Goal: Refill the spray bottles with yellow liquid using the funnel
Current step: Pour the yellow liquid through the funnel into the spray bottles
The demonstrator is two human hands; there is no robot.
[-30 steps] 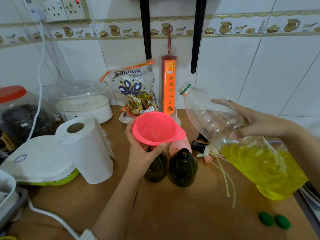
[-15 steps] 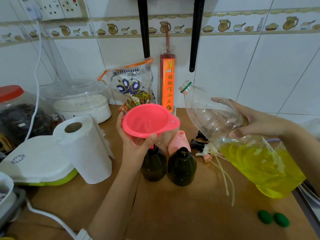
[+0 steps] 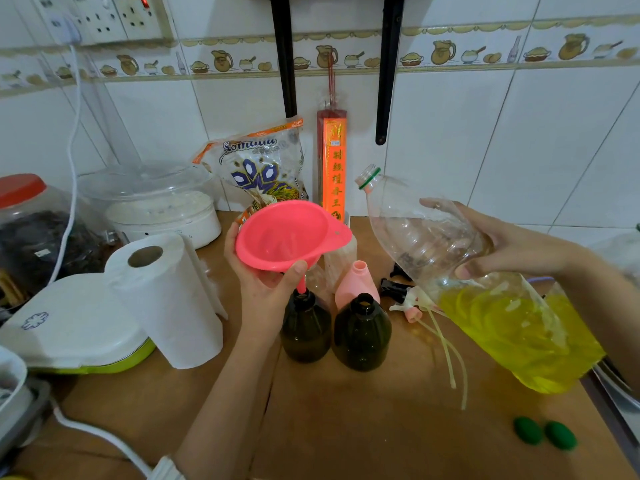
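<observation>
Spill risk first: your left hand (image 3: 266, 289) grips the pink funnel (image 3: 289, 235) by its cone, thumb curled over the front, and the funnel is tilted with its spout just at the mouth of the left dark bottle (image 3: 305, 329). Pour before it sits upright and liquid likely runs over the rim or down the glass. Your right hand (image 3: 498, 245) wraps the big clear bottle (image 3: 460, 271), fingers curled round its middle, neck open and angled up-left; a quick tip could surge past the funnel.

Yellow liquid (image 3: 512, 334) sits pooled in the low end, bright, near half full. Second dark bottle (image 3: 362, 336) stands uncapped just beside the first, pink bottle (image 3: 356, 280) behind. Spray heads (image 3: 412, 303) lie on the counter (image 3: 363, 427).
</observation>
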